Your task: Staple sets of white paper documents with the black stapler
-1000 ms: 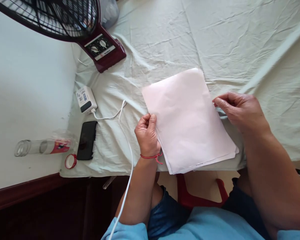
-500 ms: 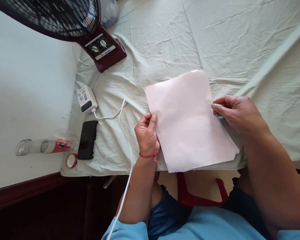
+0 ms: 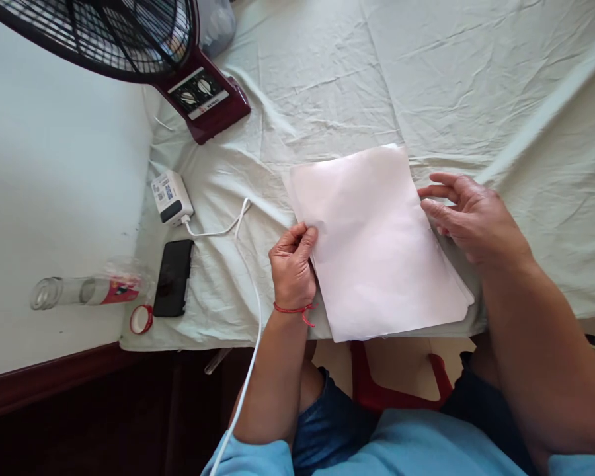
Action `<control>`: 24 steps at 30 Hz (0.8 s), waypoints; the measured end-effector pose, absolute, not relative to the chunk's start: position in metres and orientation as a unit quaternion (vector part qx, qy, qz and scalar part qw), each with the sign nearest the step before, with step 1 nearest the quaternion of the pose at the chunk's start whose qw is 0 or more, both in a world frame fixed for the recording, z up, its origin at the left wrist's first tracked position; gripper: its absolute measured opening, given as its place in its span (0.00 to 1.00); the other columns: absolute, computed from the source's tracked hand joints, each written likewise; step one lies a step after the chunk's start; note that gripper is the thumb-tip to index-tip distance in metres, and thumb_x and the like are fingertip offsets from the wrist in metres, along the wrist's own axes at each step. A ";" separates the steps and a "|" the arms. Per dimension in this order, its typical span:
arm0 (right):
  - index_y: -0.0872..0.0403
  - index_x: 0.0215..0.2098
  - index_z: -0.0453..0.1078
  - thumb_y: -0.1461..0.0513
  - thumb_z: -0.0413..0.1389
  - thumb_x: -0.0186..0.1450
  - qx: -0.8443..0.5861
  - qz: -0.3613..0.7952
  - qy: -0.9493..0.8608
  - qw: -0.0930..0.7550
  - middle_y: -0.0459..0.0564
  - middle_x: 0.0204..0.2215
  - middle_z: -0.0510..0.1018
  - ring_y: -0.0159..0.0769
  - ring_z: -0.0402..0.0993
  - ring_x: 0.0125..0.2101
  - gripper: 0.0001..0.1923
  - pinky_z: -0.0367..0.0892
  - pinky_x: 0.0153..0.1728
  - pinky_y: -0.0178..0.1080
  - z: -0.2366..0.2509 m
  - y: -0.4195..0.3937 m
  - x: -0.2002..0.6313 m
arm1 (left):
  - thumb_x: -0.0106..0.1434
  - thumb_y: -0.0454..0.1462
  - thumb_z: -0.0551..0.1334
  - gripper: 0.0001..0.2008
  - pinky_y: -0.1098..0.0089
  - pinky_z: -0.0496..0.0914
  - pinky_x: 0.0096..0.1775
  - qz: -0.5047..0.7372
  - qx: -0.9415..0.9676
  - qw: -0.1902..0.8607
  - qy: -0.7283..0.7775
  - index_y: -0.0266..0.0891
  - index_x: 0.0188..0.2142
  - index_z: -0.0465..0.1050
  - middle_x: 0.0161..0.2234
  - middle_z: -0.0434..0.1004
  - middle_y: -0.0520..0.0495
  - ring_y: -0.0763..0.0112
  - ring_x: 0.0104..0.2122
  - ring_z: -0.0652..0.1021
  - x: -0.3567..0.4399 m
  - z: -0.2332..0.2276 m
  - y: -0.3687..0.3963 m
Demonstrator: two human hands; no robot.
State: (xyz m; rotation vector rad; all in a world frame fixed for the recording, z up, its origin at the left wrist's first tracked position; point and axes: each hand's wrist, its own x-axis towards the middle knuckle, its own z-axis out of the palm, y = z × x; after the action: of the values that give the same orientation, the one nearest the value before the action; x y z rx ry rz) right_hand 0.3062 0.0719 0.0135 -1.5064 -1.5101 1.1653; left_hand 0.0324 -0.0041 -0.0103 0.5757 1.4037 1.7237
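A stack of blank white paper sheets (image 3: pixel 367 244) lies at the table's front edge, its near corner reaching slightly past it. The sheets are a little fanned, with lower edges showing at the upper left and lower right. My left hand (image 3: pixel 293 264), with a red string round the wrist, pinches the stack's left edge, thumb on top. At the right edge, my right hand (image 3: pixel 471 215) has its fingers apart, the thumb tip close to or touching the paper. Whether it touches, I cannot tell.
A dark red fan (image 3: pixel 208 99) stands at the back left. Along the left are a white boxy device (image 3: pixel 172 197) with a white cable (image 3: pixel 258 297), a black phone (image 3: pixel 173 277), a glass bottle (image 3: pixel 94 291) and a red-rimmed lid (image 3: pixel 141 319). A pale cloth (image 3: pixel 327 79) covers the table.
My right hand's fingers have opened from a pinch and spread at the right edge. The top sheet has shifted slightly, showing more of the sheets beneath at the upper left.
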 end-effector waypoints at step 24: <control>0.43 0.59 0.75 0.47 0.69 0.65 -0.536 0.534 -0.529 0.384 0.53 0.58 0.84 0.43 0.81 0.42 0.27 0.72 0.29 0.42 0.018 0.078 0.311 | 0.57 0.45 0.82 0.08 0.66 0.76 0.45 0.632 0.400 0.434 0.503 0.51 0.34 0.90 0.35 0.84 0.49 0.68 0.38 0.80 0.027 0.005 -0.019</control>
State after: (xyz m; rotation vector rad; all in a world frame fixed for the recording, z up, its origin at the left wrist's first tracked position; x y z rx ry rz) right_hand 0.3107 0.0780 0.0182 -1.3666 -1.3483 1.3604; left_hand 0.0272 -0.0187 0.0049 0.9973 1.2520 1.5736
